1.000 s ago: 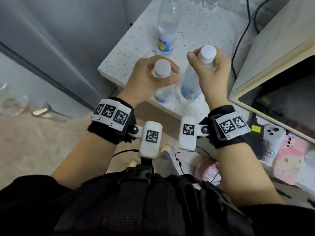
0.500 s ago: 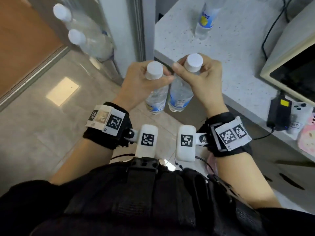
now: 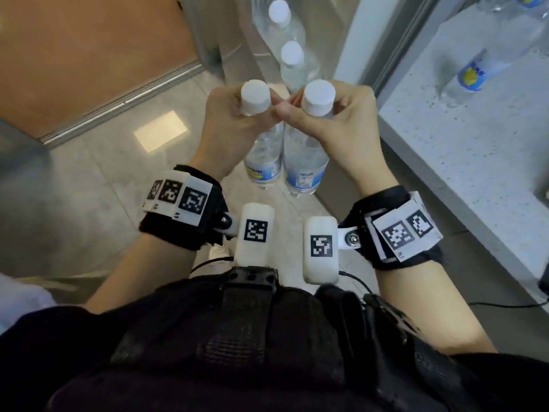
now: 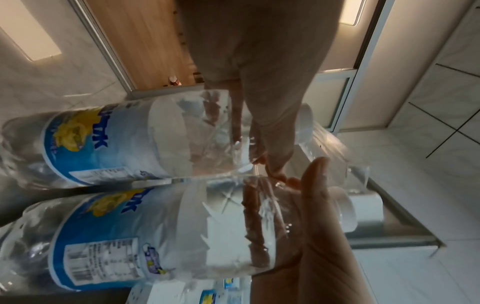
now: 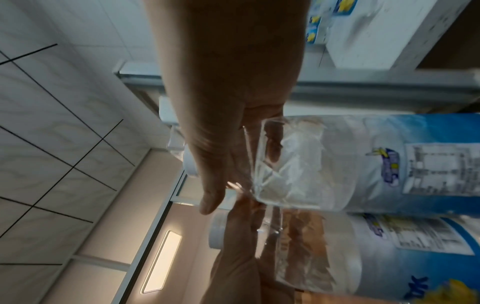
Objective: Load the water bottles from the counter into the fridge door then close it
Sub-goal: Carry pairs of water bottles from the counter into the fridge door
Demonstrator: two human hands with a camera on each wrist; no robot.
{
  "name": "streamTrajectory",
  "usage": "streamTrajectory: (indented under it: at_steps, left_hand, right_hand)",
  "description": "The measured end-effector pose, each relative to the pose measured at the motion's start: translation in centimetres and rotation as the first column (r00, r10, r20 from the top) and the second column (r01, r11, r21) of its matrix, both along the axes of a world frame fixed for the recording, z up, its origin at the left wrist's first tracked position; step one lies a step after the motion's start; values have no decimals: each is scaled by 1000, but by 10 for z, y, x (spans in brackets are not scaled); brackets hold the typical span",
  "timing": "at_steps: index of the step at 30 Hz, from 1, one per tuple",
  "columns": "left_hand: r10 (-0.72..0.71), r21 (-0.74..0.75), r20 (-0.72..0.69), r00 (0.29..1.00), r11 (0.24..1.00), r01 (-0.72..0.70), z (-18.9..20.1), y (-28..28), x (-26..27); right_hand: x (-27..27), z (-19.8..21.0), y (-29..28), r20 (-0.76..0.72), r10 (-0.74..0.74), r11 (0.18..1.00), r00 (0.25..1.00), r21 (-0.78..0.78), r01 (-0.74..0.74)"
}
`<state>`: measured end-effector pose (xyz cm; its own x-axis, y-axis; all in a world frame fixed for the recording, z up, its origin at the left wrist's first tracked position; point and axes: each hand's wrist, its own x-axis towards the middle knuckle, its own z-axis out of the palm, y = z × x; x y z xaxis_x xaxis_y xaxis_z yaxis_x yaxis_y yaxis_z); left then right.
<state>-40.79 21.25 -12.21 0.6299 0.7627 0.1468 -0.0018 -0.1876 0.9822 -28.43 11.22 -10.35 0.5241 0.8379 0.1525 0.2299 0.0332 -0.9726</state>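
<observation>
Both hands hold clear water bottles with white caps and blue labels, side by side over the floor. My left hand point(image 3: 234, 123) grips the neck of the left bottle point(image 3: 263, 165), which in the left wrist view is the lower bottle point(image 4: 155, 236). My right hand point(image 3: 338, 120) grips the neck of the right bottle point(image 3: 303, 168), the upper bottle point(image 5: 363, 164) in the right wrist view. Just beyond the hands, two more bottles point(image 3: 292, 55) stand in the fridge door shelf. Another bottle point(image 3: 472, 75) stands on the counter point(image 3: 475, 150) at right.
The speckled white counter runs along the right side, its edge close to my right forearm. A grey fridge frame point(image 3: 365, 40) rises between counter and door shelf. Tiled floor point(image 3: 124, 179) and a wooden door point(image 3: 89, 55) lie to the left.
Both hands have lifted their bottles off the counter and carried them left. The counter has slid to the right of view, and the fridge door bottles now stand just ahead of the hands.
</observation>
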Motion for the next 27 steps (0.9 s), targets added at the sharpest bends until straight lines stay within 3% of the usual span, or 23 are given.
streamTrajectory:
  at_steps: [7, 13, 24, 27]
  left_hand:
    - [-3, 146, -63, 998, 989, 12, 12, 114, -40]
    - [-7, 147, -7, 1000, 989, 8, 20, 206, -43]
    - [-242, 228, 126, 962, 951, 210, 53, 311, 52]
    - [-308, 269, 127, 943, 926, 266, 54, 329, 80]
  right_hand:
    - [-38, 10, 107, 40, -41, 997, 998, 61, 38]
    - [-54, 19, 190, 47, -241, 958, 970, 169, 230]
    - [-7, 39, 287, 119, -484, 830, 867, 377, 411]
    - [12, 38, 301, 146, -586, 781, 797, 364, 508]
